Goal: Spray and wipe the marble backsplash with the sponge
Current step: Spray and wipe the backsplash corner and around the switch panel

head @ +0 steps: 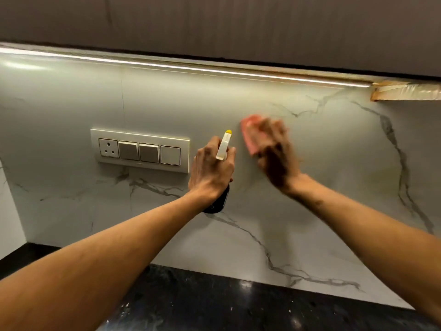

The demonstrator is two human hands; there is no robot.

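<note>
Ahead, in the head view, the marble backsplash (334, 187) fills the middle of the frame, pale with grey veins running across its right and lower parts. Both bare arms reach up to it from below.

The left hand (211, 168) grips a spray bottle (223, 149), fingers curled round its neck. The white sprayer head with its yellow tip points up and towards the wall, and the dark body of the bottle shows below the wrist.

The right hand (274, 154) is just beside it, to the right and slightly higher, and is blurred. It lies over a pink sponge (248, 131) that sits against the marble, with the sponge's upper left part showing past the fingers. Because of the blur I cannot tell whether the fingers curl round the sponge or press it flat.

Left of the left hand, a cream switch plate (140, 150) is set in the wall, with a socket at its left end and three squares beside it. A lit light strip (167, 65) runs under the dark cabinet (214, 20) above. At the strip's right end hangs a piece of brown tape (405, 91). A black speckled counter (214, 306) meets the foot of the backsplash.
</note>
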